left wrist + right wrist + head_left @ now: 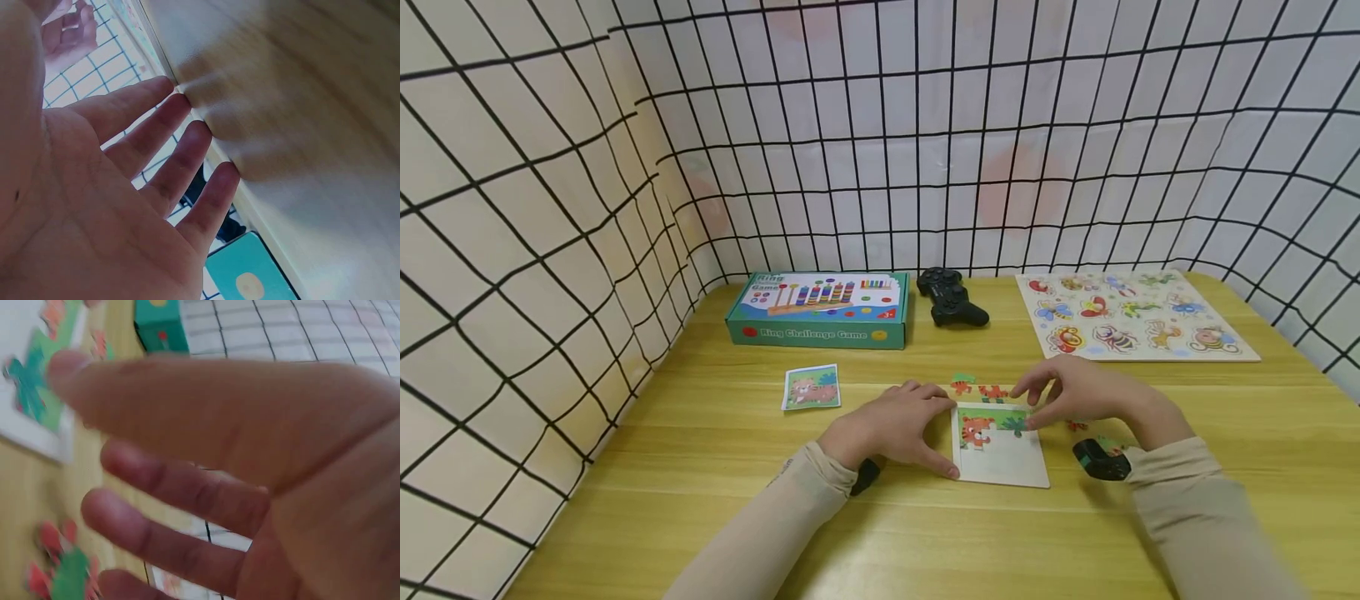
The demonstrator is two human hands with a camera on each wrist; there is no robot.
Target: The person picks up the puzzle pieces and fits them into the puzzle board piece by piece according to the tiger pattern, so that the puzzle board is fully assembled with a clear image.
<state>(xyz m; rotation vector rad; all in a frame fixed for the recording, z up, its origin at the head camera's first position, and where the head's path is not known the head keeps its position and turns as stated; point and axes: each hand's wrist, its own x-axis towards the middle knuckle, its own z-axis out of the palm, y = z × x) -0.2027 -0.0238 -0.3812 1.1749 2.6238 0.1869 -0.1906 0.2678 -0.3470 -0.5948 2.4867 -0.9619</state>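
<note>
A square white puzzle board [1000, 462] lies on the table between the hands. Along its upper part sit joined pieces: a tiger's face [976, 431] at left and a green tree piece [1013, 424] at upper right. My left hand [898, 423] rests beside the board, its thumb and a finger touching the left edge. The thumb of my right hand [1078, 390] touches the tree piece at the board's right edge, while its other fingers stay off the board, loosely bent. Loose tiger pieces [993, 392] lie just beyond the board. Another loose piece [67, 572] shows below the right fingers.
A small tiger picture card [812, 388] lies left of the board. Farther back are a green ring game box [820, 335], a black game controller [952, 298] and an insect picture board [1131, 317]. A black grid on white cloth [880, 150] closes the table's back and sides.
</note>
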